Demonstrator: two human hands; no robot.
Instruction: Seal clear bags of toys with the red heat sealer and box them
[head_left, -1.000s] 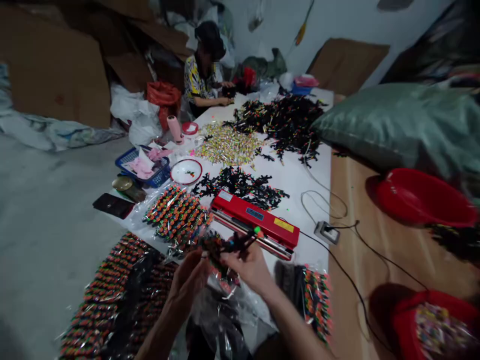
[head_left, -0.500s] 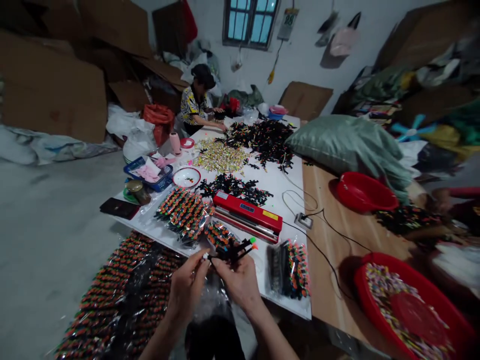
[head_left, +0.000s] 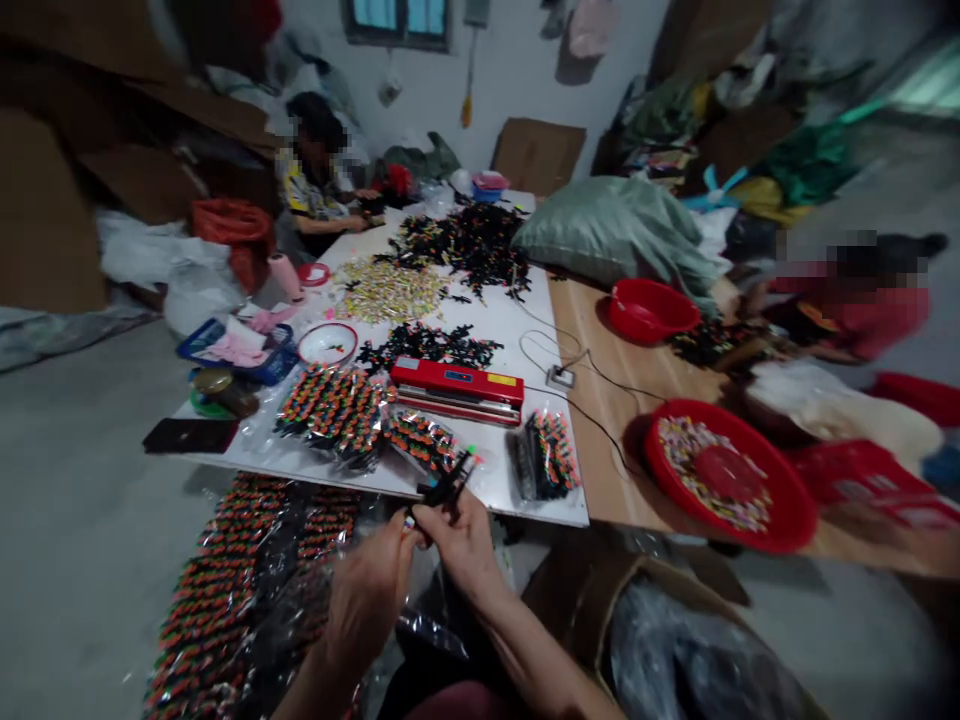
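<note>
Over the front edge of the white table, my right hand is closed around black toy guns with green and orange tips. My left hand, slightly blurred, pinches a small whitish, coloured piece close against their near end. Beyond my hands lie a small clear bag and a larger bag, both packed with black, orange and green pieces. A red heat sealer stands behind them. To its right sits another filled bag.
Loose black toy guns and a heap of small yellowish pieces cover the table farther back. A red basin stands at right, with cables nearby. Packed bags lie below left. Co-workers sit at far left and right.
My view has turned to the right, bringing the right co-worker and an open carton into sight. The toy guns have tilted more upright in my right hand; both hands stay together.
</note>
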